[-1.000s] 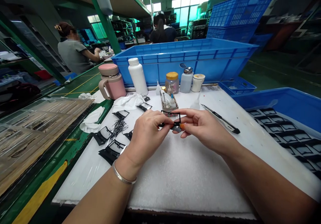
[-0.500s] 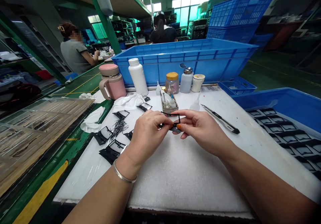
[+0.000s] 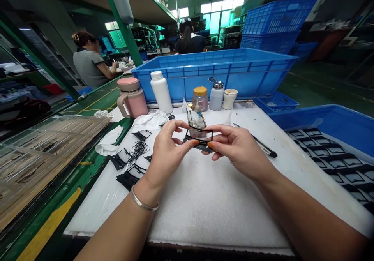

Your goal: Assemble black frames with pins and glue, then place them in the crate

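Note:
A small black plastic frame with an open rectangular window is held between both hands above the white work surface. My left hand pinches its left side, thumb on the lower bar and a finger at the top corner. On the right side, my right hand grips it with thumb in front and fingers behind. Similar black parts lie on the left of the surface, around a pile of thin black strips. To the right of my right hand rests a black knife-like tool.
Behind the hands stand a small tray, a pink mug, a white bottle, jars and a large blue bin. More black parts fill a blue bin at right. Two people sit farther back.
The black frame has tilted so its window faces me more. My left hand has shifted its fingers and now holds the frame's left edge, with its thumb along the lower bar.

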{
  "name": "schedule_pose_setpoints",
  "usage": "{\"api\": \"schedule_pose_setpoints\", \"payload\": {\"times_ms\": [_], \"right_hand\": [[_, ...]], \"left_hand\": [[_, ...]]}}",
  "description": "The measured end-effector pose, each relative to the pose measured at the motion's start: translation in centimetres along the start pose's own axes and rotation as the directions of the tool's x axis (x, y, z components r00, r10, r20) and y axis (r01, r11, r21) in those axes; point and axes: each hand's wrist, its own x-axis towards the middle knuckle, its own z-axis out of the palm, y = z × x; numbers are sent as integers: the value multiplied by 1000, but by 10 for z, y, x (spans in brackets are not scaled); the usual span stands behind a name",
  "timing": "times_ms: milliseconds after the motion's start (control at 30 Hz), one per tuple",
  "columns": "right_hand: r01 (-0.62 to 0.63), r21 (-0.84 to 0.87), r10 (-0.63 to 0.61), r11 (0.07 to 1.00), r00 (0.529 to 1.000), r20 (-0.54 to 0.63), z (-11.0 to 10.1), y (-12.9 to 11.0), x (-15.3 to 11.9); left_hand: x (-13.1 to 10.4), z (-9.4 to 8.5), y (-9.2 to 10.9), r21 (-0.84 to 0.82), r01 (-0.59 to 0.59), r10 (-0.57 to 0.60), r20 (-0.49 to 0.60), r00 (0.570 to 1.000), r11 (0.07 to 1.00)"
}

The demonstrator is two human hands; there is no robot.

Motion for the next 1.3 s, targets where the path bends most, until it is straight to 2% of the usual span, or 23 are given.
{"api": "schedule_pose_setpoints", "payload": {"times_ms": [133, 433, 633, 833, 1033, 1300], "right_hand": [[1, 15, -1, 1000, 1000, 16, 0, 1, 0], [16, 16, -16, 1000, 1000, 17, 4, 4, 0], [42, 11, -42, 999, 999, 5, 3, 4, -1], [31, 41, -33, 999, 999, 37, 0, 3, 2], [20, 9, -20, 1000, 1000, 10, 2, 3, 1], [65, -72, -71, 995, 994, -79, 4, 4, 0]], "left_hand": [[0, 2, 1, -191, 127, -109, 103, 989, 973], [-2, 2, 4, -212, 104, -86, 95, 992, 972], [1, 1, 2, -362, 166, -114, 161, 980, 917], [4, 1, -4, -462, 185, -134, 142, 981, 867], [4, 1, -7, -485, 200, -153, 135, 979, 852], [3, 6, -6, -455, 212, -166, 139, 976, 865]]}}
